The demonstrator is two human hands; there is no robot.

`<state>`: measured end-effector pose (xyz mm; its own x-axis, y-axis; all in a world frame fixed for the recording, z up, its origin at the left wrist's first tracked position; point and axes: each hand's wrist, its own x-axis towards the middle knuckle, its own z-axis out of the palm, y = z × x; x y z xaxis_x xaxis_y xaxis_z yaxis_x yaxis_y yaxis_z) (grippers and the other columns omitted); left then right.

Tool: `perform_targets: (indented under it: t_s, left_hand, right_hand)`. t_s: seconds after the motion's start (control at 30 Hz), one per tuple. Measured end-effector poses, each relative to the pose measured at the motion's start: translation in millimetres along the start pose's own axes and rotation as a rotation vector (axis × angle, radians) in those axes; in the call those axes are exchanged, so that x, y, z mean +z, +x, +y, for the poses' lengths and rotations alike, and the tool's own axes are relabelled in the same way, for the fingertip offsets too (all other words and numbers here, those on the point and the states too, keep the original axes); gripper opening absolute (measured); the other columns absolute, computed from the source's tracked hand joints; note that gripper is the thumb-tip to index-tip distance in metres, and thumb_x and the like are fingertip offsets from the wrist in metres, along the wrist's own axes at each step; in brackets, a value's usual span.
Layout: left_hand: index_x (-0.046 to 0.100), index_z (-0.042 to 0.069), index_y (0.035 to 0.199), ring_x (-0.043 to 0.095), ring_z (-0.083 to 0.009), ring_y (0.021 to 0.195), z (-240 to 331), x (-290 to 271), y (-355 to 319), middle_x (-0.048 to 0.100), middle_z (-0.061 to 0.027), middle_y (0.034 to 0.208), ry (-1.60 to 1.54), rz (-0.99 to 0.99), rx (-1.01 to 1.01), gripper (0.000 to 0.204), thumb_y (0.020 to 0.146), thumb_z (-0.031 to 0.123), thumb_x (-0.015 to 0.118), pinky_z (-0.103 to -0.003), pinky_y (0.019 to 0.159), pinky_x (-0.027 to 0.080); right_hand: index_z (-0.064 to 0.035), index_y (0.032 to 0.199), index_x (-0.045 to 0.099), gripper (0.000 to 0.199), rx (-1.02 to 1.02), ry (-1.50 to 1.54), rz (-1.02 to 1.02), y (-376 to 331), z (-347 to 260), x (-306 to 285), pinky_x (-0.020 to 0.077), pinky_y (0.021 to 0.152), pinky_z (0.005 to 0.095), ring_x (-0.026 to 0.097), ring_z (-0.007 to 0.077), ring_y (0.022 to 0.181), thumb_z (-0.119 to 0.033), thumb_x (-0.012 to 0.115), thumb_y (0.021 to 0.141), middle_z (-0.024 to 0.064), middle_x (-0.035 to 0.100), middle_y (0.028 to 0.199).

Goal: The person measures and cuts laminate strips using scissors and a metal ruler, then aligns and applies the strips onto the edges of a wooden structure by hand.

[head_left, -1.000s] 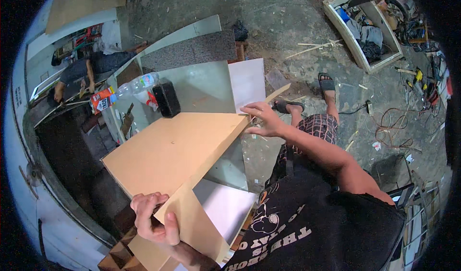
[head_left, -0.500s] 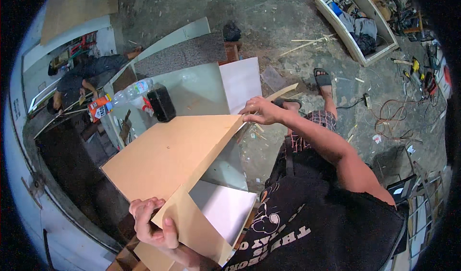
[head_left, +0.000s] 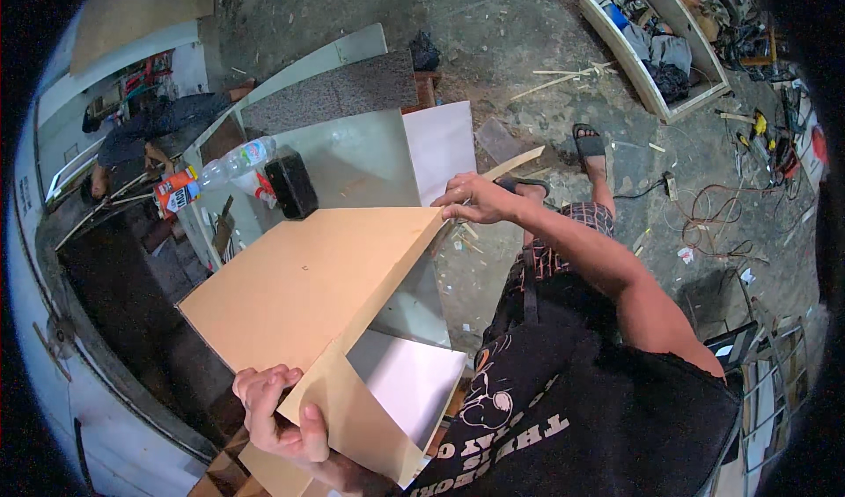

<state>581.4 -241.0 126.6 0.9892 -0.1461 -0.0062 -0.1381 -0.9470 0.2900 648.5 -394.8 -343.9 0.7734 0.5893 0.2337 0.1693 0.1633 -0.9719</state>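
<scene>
A tan board panel (head_left: 290, 277) with a narrow edge strip lies tilted in front of me, joined or pressed to a second tan panel (head_left: 361, 409) at its near corner. My left hand (head_left: 277, 409) grips that corner, fingers over the panel's edge and thumb on the second panel. At the far corner of the edge strip, my right hand (head_left: 475, 199) is closed on the board, its fingertips partly hidden. Under the panels shows a white board surface (head_left: 409, 374). A black box-shaped object (head_left: 291, 185) stands touching or just behind the panel's far edge.
A clear plastic bottle (head_left: 236, 164) and an orange-and-white can (head_left: 176, 191) lie beyond the panel on a pale worktop (head_left: 365, 158). Another person (head_left: 167, 132) bends at the far left. A wooden crate (head_left: 656, 101) of scraps, cables (head_left: 713, 215) and hand tools (head_left: 761, 136) are on the floor.
The tan panel and both hands shift very slightly to the left in the picture, along with the whole scene. Both hands keep their grip. The other person's arm has moved a little.
</scene>
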Motion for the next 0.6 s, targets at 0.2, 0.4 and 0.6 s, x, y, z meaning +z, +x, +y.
perform_targets:
  t_s: [0.2, 0.4, 0.6]
  left_hand:
    - [0.063, -0.004, 0.124, 0.056, -0.0288, 0.091, 6, -2, 8, 0.068, -0.0172, 0.092, 0.055, -0.01, 0.064, 0.053, 0.084, 0.03, 0.072, -0.044, 0.093, 0.04]
    - [0.064, -0.003, 0.121, 0.063, -0.0283, 0.087, 0, 1, 12, 0.071, -0.0137, 0.087, 0.039, -0.008, 0.074, 0.053, 0.075, 0.023, 0.07, -0.05, 0.097, 0.037]
    - [0.066, 0.0, 0.12, 0.065, -0.0265, 0.09, 5, -2, 10, 0.072, -0.0127, 0.089, 0.07, 0.009, 0.015, 0.051, 0.075, 0.024, 0.071, -0.05, 0.1, 0.036]
  right_hand:
    - [-0.011, 0.116, 0.074, 0.036, -0.001, 0.002, 0.004, 7, -10, 5, 0.049, 0.081, 0.0453, 0.064, 0.0326, 0.092, -0.038, 0.07, 0.093, 0.0127, 0.069, 0.093]
    - [-0.0115, 0.122, 0.072, 0.043, 0.028, 0.008, 0.183, 1, -27, 7, 0.0478, 0.091, 0.0454, 0.064, 0.0324, 0.1, -0.034, 0.078, 0.086, 0.0142, 0.068, 0.111]
    - [-0.0144, 0.118, 0.075, 0.049, -0.028, 0.09, 0.119, 15, -56, 24, 0.0449, 0.096, 0.0447, 0.062, 0.0289, 0.107, -0.039, 0.085, 0.077, 0.0095, 0.069, 0.11]
